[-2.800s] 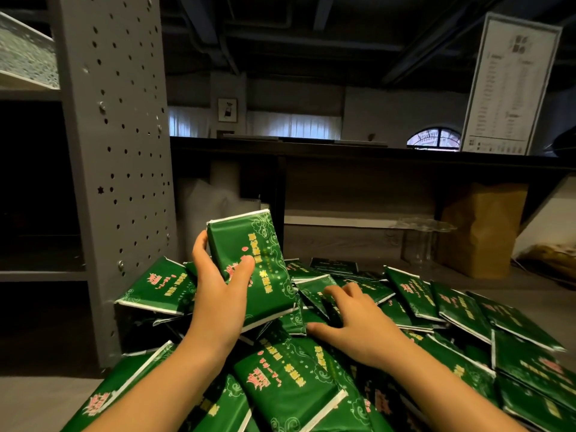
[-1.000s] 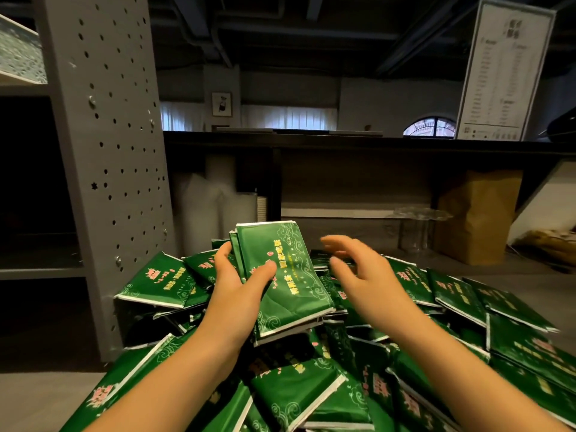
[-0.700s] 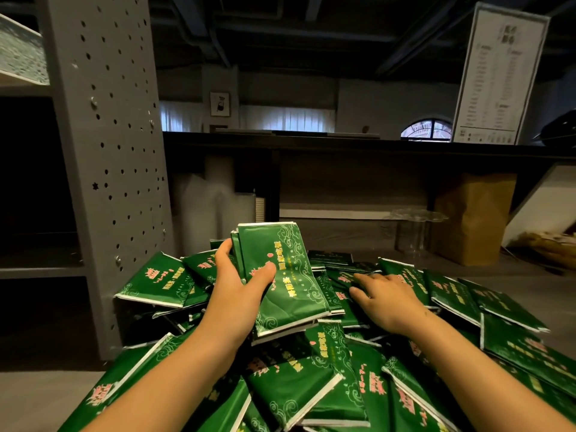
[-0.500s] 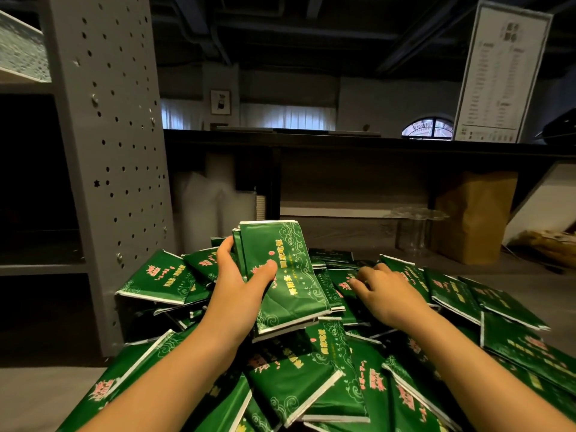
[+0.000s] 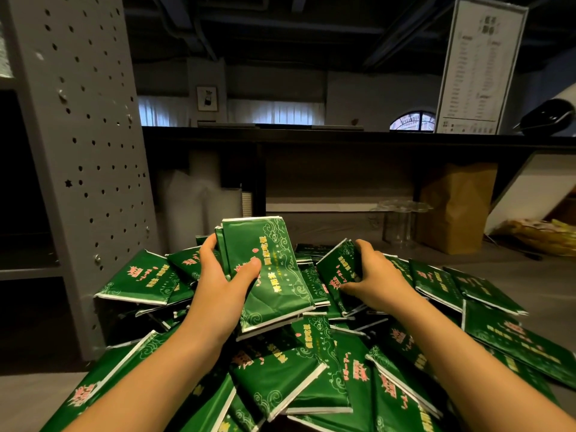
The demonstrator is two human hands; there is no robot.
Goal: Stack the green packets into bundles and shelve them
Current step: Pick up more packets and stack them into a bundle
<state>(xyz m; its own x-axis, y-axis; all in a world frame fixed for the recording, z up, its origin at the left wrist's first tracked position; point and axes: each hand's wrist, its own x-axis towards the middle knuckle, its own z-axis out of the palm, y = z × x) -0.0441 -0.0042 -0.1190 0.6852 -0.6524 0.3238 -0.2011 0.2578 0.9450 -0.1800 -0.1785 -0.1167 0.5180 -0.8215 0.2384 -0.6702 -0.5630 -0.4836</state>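
A big heap of green packets (image 5: 280, 363) with white edges and gold and pink print spreads over the surface in front of me. My left hand (image 5: 224, 282) grips a small bundle of green packets (image 5: 268, 272), held upright above the heap, thumb across the front packet. Just to the right, my right hand (image 5: 374, 279) grips a single green packet (image 5: 338, 269), its left end tilted up off the heap.
A grey perforated shelf upright (image 5: 84, 151) stands at the left, with dark shelf bays (image 5: 21, 213) beside it. A dark counter (image 5: 343, 138) runs behind. A brown paper bag (image 5: 455, 207), a clear glass stand (image 5: 400, 219) and a white menu board (image 5: 480, 63) are at the back right.
My right hand went down onto the heap, curled round one packet and now lifts its end. The left hand kept its bundle nearly still.
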